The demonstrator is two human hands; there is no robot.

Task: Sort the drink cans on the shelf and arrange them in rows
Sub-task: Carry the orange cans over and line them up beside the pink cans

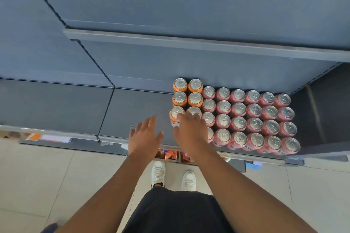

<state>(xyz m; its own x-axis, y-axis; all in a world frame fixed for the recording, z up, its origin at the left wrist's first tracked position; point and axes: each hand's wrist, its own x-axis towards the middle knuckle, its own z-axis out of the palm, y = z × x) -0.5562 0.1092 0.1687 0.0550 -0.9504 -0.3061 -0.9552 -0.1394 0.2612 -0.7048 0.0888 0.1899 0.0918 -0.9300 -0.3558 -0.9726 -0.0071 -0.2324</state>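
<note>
The dark shelf [136, 108] runs from nine to three o'clock, bare on its left half, above a pale tiled floor [37, 176]. At two o'clock stands the pink can block [250, 117], with orange cans [187, 98] touching its left side. The right hand [191, 132], fingers spread, lies over the front orange cans; a careless shove could topple them. The left hand [145, 134] hovers flat and empty.

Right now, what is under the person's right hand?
The right hand covers the front of the orange drink cans and one pink can's edge; whatever lies beneath the palm is hidden.
</note>
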